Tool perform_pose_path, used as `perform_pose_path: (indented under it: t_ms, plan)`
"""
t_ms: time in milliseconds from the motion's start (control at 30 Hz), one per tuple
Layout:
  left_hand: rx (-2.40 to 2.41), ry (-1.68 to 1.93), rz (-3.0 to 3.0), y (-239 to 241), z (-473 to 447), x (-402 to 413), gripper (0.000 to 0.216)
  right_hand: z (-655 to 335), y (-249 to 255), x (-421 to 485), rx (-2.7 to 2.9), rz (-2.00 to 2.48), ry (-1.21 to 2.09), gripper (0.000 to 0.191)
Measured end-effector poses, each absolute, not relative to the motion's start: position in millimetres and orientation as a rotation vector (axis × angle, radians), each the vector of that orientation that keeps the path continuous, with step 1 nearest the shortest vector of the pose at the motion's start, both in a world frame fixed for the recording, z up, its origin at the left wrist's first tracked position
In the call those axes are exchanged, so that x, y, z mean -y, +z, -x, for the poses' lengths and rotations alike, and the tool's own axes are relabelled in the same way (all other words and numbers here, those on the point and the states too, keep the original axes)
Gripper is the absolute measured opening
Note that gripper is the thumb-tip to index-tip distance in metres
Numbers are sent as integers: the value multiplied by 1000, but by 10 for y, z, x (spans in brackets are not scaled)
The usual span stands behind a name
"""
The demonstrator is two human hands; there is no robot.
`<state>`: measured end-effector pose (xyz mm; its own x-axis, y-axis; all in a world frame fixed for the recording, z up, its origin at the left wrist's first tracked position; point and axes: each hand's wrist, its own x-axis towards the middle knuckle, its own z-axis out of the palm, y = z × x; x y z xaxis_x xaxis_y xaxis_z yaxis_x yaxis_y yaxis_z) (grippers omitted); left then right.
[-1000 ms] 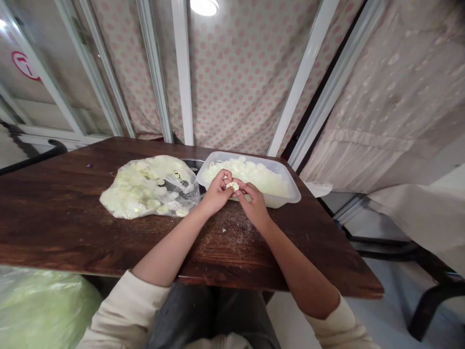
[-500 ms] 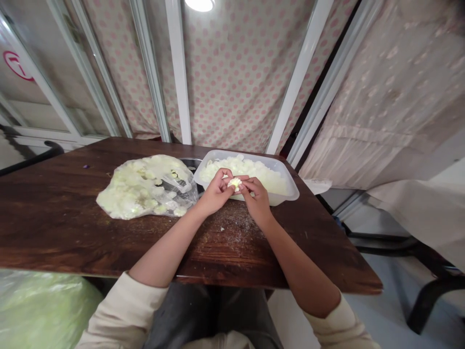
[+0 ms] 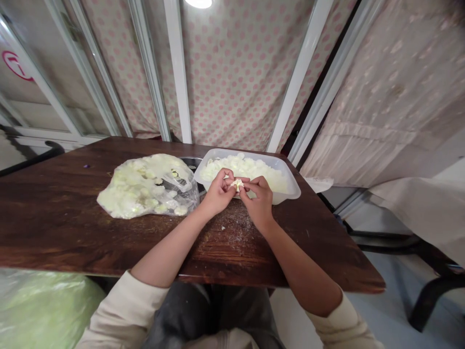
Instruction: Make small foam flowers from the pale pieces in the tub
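Observation:
Between my fingertips is a small pale cream-and-yellow piece, ruffled like a flower (image 3: 237,184); its exact kind is hard to make out. My left hand (image 3: 219,193) pinches it from the left, and my right hand (image 3: 258,198) grips its right side. Both hands hover over the near edge of a translucent white plastic tub (image 3: 290,190). Pale, whitish-yellow pieces (image 3: 247,167) are heaped inside the tub. To the left lies a clear plastic bag (image 3: 145,186) with similar pale pieces in and around it.
A dark wooden table (image 3: 65,218) carries it all, with white crumbs (image 3: 232,228) scattered before me. Behind the bag a dark round tray (image 3: 191,164) partly shows. A large bag of light green material (image 3: 43,310) stands lower left. Polka-dot curtains (image 3: 236,72) hang behind.
The flower-like piece has turned slightly between my fingers and looks more spread at the top. My right fingers have shifted a little; the tub and bag stay put.

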<state>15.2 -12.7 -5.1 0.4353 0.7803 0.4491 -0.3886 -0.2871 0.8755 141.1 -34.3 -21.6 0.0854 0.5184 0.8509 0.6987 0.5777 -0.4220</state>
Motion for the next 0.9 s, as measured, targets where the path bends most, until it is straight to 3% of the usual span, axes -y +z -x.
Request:
perform_pose_path:
  t_ms: [200,467,900]
  plan:
    - [-516,1305,-1609,-150,-190,130,16,-1440,-253,281,1647,1124,-99,7]
    - [-503,1336,-1757,-148,-178,171,15,-1438,-182,322,1680,1067,-129,18]
    - [-547,1385,-2061,-205,-211,155,14,-1459,-153,354,1580,1179,-55,14]
